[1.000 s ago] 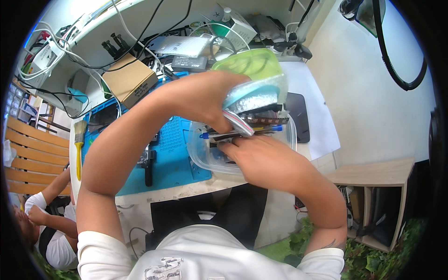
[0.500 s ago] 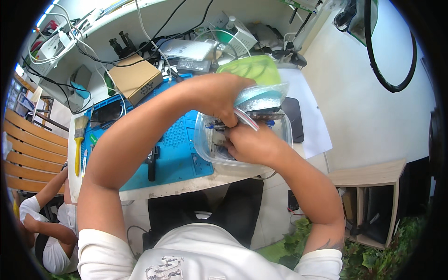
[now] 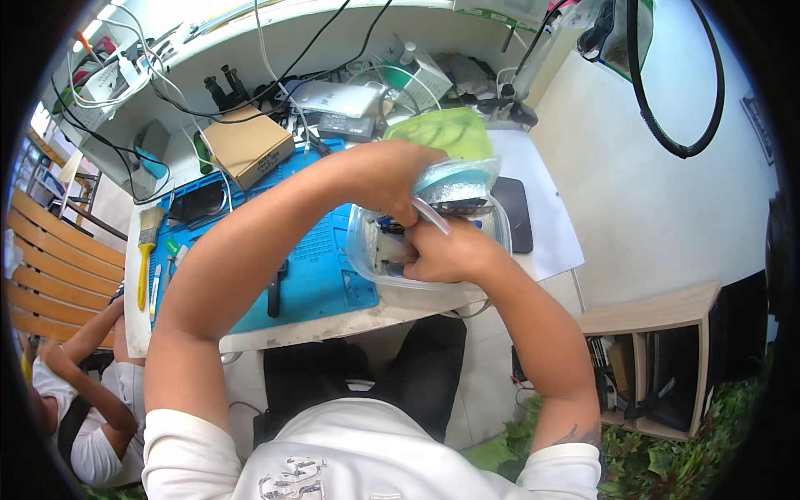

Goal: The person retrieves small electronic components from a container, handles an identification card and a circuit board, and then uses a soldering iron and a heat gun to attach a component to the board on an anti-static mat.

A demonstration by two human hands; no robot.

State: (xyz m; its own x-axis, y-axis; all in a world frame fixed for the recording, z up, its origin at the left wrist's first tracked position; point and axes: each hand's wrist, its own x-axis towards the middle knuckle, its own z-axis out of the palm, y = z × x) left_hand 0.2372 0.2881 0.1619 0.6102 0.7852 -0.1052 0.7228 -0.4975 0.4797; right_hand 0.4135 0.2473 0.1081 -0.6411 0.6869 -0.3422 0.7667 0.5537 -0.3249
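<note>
Over the head view, I am keeping my left hand [image 3: 396, 187] on a bubble-wrap packet [image 3: 456, 177], its grip clamped on the near side, where a pale, flat strip [image 3: 432, 217] is jutting out. My right hand [image 3: 450, 252] is resting inside a clear plastic tub [image 3: 360, 260] with rounded corners; its fingertips are hiding in there, so I cannot tell whether that grip is closed on anything. The tub is sitting at the front of the white worktop [image 3: 271, 339], beside a matte blue mat [image 3: 329, 296] with a finely gridded patch. Behind the packet, a smooth lime-green plastic piece [image 3: 450, 131] is glowing slightly. The packet itself is hanging above the tub's far side, looking crinkly, shiny and see-through, and a light-blue curved band [image 3: 454, 179] is showing through it.
</note>
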